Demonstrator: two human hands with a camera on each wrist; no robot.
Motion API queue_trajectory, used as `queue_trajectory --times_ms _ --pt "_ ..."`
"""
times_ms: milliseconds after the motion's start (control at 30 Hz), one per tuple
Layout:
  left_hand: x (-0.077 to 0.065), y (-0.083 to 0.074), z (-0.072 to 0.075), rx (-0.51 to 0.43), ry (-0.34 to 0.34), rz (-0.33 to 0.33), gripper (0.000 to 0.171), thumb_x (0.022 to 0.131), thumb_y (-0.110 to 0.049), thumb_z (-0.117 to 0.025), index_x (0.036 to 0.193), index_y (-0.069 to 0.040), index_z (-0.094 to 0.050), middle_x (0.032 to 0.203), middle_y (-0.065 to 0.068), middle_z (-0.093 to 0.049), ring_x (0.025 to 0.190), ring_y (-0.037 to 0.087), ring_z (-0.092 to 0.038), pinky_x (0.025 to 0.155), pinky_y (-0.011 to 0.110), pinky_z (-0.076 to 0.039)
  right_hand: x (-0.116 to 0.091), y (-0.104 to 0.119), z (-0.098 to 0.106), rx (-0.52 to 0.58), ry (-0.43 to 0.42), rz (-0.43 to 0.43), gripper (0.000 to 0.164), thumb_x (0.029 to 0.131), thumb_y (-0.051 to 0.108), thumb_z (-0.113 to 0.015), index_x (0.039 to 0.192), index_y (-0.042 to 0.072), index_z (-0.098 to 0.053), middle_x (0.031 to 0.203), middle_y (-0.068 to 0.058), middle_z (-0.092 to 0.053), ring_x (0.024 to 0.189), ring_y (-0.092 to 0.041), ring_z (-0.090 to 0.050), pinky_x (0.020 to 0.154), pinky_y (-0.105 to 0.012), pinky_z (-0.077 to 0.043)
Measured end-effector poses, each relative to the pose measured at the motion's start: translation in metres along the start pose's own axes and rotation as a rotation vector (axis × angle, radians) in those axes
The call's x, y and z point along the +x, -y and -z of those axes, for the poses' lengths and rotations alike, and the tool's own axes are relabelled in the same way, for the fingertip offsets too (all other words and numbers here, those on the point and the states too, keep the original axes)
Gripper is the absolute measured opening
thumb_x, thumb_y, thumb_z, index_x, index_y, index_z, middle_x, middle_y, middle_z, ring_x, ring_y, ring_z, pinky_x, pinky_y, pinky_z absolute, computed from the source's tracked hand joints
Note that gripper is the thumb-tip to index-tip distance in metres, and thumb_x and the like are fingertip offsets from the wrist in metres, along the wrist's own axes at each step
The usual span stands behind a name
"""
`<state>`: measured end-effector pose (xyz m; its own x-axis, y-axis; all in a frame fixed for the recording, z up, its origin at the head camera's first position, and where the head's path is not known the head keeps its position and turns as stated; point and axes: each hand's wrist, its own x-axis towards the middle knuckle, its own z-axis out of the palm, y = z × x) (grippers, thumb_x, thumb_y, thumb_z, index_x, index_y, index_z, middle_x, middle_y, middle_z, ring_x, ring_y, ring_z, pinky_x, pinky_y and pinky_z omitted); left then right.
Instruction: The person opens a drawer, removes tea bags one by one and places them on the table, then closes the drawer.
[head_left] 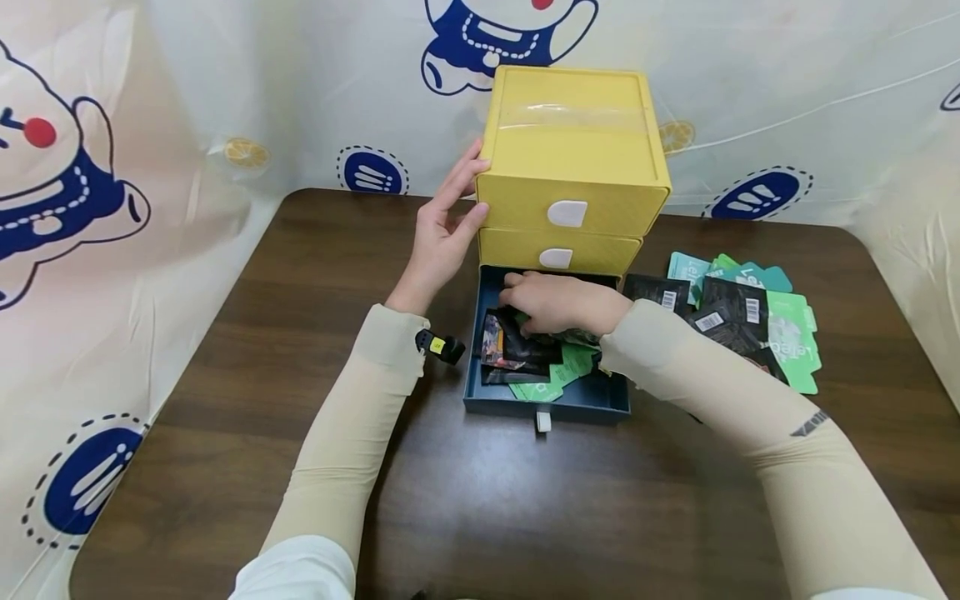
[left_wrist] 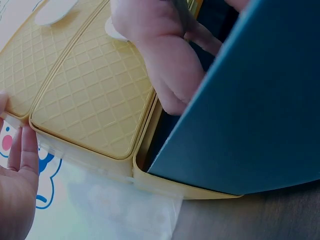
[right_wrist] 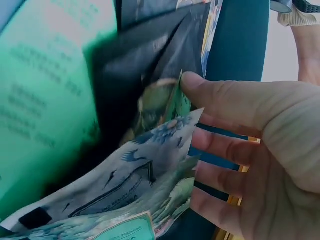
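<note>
A yellow drawer box (head_left: 573, 142) stands on the table, its blue bottom drawer (head_left: 551, 407) pulled out. My left hand (head_left: 442, 229) rests on the box's left side, fingers extended along the side and thumb at the front corner. Inside the drawer, my right hand (head_left: 570, 302) pinches several upright sachets (right_wrist: 165, 145), thumb on the near face and fingertips hidden behind them. One has blue flowers on white. Black packets (head_left: 517, 343) and green packets (head_left: 551, 375) lie beside them in the drawer. In the left wrist view, the drawer wall (left_wrist: 250, 110) hides the contents.
Right of the box lies a spread pile of black packets (head_left: 723, 312) and green packets (head_left: 795, 342) on the brown table (head_left: 315, 467). Two shut drawers with white tabs (head_left: 567, 213) sit above the bottom one. A printed curtain (head_left: 300, 100) hangs behind the table.
</note>
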<state>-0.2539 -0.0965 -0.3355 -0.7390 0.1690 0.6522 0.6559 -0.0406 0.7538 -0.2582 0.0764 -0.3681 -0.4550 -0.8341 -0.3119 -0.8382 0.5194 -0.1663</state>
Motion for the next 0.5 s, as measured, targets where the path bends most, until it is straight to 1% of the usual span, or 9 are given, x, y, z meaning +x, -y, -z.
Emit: queue_trajectory --times_ms 67,133,167,267,367,400,433,500 --pt "0.0000 -0.0003 0.0004 0.007 -0.001 -0.004 0.038 0.090 0.007 -0.049 0.127 0.004 -0.045 0.146 0.009 -0.032 0.101 0.028 -0.047 0.074 0.038 -0.053 -0.0013 -0.0007 0.0000 0.033 0.001 0.000 0.043 0.080 0.018 -0.071 0.118 0.005 -0.056 0.105 -0.009 -0.051 0.091 -0.021 -0.050 0.083 -0.037 -0.046" --pt "0.0000 -0.0007 0.0007 0.008 -0.004 0.005 0.038 0.090 0.007 -0.050 0.127 0.003 -0.046 0.146 0.007 -0.033 0.101 0.027 -0.047 0.074 0.038 -0.053 -0.0025 -0.0016 -0.0005 0.074 0.006 -0.002 0.038 0.080 0.019 -0.072 0.113 0.006 -0.057 0.105 -0.008 -0.052 0.091 -0.019 -0.051 0.082 -0.036 -0.046" --pt "0.0001 -0.0008 0.0007 0.012 -0.003 0.000 0.038 0.090 0.007 -0.049 0.127 0.004 -0.045 0.146 0.008 -0.032 0.101 0.027 -0.047 0.074 0.039 -0.053 -0.0029 -0.0021 -0.0007 0.097 0.009 -0.001 0.035 0.080 0.018 -0.072 0.110 0.007 -0.057 0.104 -0.007 -0.052 0.089 -0.019 -0.051 0.081 -0.036 -0.047" --pt "0.0002 -0.0012 0.0008 0.010 -0.007 0.007 0.038 0.090 0.006 -0.050 0.127 0.003 -0.046 0.146 0.006 -0.033 0.101 0.027 -0.047 0.075 0.039 -0.052 -0.0045 -0.0037 -0.0008 0.164 0.016 0.020 0.023 0.082 0.015 -0.069 0.101 0.009 -0.057 0.096 -0.005 -0.054 0.082 -0.018 -0.050 0.074 -0.035 -0.046" --pt "0.0004 -0.0009 0.0007 0.009 -0.004 -0.003 0.038 0.090 0.007 -0.049 0.127 0.004 -0.045 0.146 0.008 -0.033 0.101 0.029 -0.046 0.074 0.039 -0.052 -0.0056 -0.0049 -0.0001 0.220 0.009 0.058 0.009 0.086 0.009 -0.063 0.093 0.009 -0.058 0.085 -0.004 -0.054 0.073 -0.017 -0.048 0.067 -0.033 -0.045" --pt "0.0003 -0.0009 0.0007 0.006 -0.006 0.002 0.038 0.090 0.007 -0.049 0.127 0.003 -0.046 0.146 0.007 -0.033 0.101 0.029 -0.046 0.074 0.038 -0.052 -0.0061 -0.0053 0.0000 0.236 0.005 0.072 0.005 0.087 0.006 -0.061 0.090 0.008 -0.058 0.082 -0.004 -0.054 0.071 -0.017 -0.048 0.066 -0.033 -0.044" --pt "0.0003 -0.0008 0.0006 0.005 -0.005 -0.001 0.037 0.090 0.007 -0.049 0.127 0.004 -0.046 0.146 0.008 -0.033 0.101 0.029 -0.046 0.073 0.038 -0.052 -0.0065 -0.0057 0.0001 0.254 0.000 0.084 0.004 0.088 0.004 -0.058 0.089 0.008 -0.058 0.079 -0.004 -0.054 0.068 -0.017 -0.047 0.064 -0.032 -0.043" --pt "-0.0002 -0.0006 0.0006 0.005 -0.002 -0.008 0.037 0.090 0.007 -0.049 0.127 0.004 -0.045 0.146 0.010 -0.032 0.100 0.030 -0.046 0.073 0.037 -0.053 -0.0074 -0.0060 0.0005 0.294 -0.011 0.102 0.007 0.089 0.001 -0.055 0.086 0.007 -0.058 0.075 -0.004 -0.054 0.065 -0.016 -0.046 0.062 -0.030 -0.042"
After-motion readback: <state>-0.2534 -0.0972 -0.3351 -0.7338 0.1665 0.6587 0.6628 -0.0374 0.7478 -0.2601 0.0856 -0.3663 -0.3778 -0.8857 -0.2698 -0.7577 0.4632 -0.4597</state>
